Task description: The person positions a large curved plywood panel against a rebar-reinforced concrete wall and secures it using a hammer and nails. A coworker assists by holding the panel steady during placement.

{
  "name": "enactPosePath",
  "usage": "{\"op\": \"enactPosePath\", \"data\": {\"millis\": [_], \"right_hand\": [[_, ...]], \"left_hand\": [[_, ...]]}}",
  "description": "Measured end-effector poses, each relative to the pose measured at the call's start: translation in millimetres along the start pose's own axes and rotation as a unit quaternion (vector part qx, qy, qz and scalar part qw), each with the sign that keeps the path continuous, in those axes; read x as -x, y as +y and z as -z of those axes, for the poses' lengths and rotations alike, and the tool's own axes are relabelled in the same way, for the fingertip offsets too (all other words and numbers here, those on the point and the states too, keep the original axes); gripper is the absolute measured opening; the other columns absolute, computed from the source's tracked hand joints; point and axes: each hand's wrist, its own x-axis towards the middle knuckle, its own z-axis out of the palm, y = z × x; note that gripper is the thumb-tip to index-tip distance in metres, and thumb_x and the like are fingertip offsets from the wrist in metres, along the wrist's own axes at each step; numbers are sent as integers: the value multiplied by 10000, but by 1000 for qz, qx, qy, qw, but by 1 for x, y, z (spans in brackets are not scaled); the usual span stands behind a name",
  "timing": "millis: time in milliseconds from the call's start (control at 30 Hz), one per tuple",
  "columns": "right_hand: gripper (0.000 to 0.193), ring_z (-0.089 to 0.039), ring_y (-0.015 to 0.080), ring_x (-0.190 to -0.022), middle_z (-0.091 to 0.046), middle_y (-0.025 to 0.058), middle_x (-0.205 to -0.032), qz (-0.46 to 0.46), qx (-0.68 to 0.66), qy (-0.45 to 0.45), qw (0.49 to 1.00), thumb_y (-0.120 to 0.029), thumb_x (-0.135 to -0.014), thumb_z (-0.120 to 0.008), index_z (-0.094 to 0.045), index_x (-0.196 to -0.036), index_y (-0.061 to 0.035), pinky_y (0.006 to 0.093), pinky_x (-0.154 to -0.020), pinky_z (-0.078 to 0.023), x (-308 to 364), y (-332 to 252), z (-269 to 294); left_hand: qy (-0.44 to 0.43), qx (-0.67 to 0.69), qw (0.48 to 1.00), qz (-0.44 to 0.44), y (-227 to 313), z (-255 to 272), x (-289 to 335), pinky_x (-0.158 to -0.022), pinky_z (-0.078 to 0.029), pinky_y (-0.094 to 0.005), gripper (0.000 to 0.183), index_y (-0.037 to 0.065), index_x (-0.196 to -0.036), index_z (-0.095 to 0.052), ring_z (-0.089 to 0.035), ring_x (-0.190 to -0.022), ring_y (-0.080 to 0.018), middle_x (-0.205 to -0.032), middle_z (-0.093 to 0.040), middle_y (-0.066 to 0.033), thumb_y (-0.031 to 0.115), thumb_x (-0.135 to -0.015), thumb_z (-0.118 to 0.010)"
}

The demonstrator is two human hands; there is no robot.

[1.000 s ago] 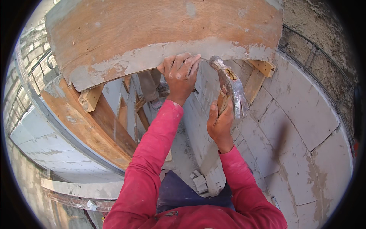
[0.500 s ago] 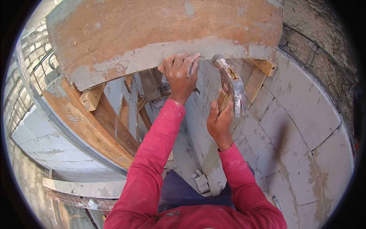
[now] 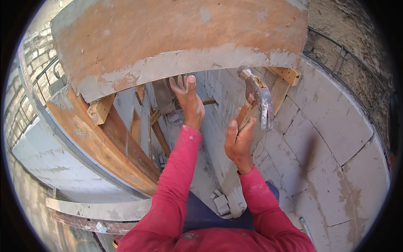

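Note:
A large plywood panel [image 3: 180, 38], smeared with grey cement along its near edge, spans the top of the view. Just below that edge is my left hand [image 3: 191, 105], palm turned upward and fingers stretched out; some fingertips are hidden under the panel, and I cannot tell if they touch it. My right hand [image 3: 240, 145] grips the wooden handle of a claw hammer [image 3: 259, 95]. The hammer's worn steel head points up, close under the panel's edge. Wooden blocks [image 3: 100, 110] support the panel's left end, and another wood piece [image 3: 289, 75] its right end.
On the right stands a wall of pale blocks [image 3: 327, 168]. Curved wooden boards [image 3: 100, 138] and a metal strip [image 3: 63, 130] run along the left. Through the gap below show a timber crosspiece [image 3: 205, 101], a person's foot [image 3: 174, 118] and block rubble [image 3: 221, 202].
My left hand has let go of the panel's edge, dropped slightly and turned palm upward. The hammer in my right hand has shifted only a little.

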Motion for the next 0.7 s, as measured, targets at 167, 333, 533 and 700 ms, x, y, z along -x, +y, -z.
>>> {"op": "enactPosePath", "data": {"millis": [167, 333, 533, 700], "right_hand": [[418, -511, 109, -626, -572, 63, -907, 127, 108, 17, 986, -176, -1126, -488, -372, -1455, 54, 284, -588, -452, -3, 1, 1], [399, -532, 135, -636, -600, 98, -909, 158, 35, 3, 987, -191, -1129, -504, -403, -1414, 68, 323, -570, -451, -6, 6, -1], [410, -533, 138, -625, -583, 96, -890, 111, 143, -12, 983, -192, -1129, -513, -344, -1420, 42, 322, -571, -466, -10, 6, -9], [389, -568, 173, -635, -609, 98, -917, 206, -24, 37, 978, -216, -1132, -515, -398, -1385, 55, 330, -616, -508, -12, 3, -5]], "left_hand": [[-67, 115, 990, 34, -17, -23, -55, -1194, -400, -467, 796, 78, -1548, -395, -487, -1386, -219, -1488, -492, -61, 369, -942, -820], [-67, 120, 990, 38, -9, -26, -49, -1193, -399, -423, 713, 90, -1512, -447, -509, -1351, -192, -1451, -533, -36, 263, -937, -833], [-60, 83, 994, 24, -9, -27, -50, -1133, -462, -447, 613, 85, -1476, -491, -567, -1278, -209, -1384, -567, -47, 313, -981, -772], [-67, 76, 995, 20, -12, -24, -53, -1159, -431, -426, 624, 55, -1472, -493, -550, -1301, -203, -1392, -567, -51, 333, -987, -769]]}}
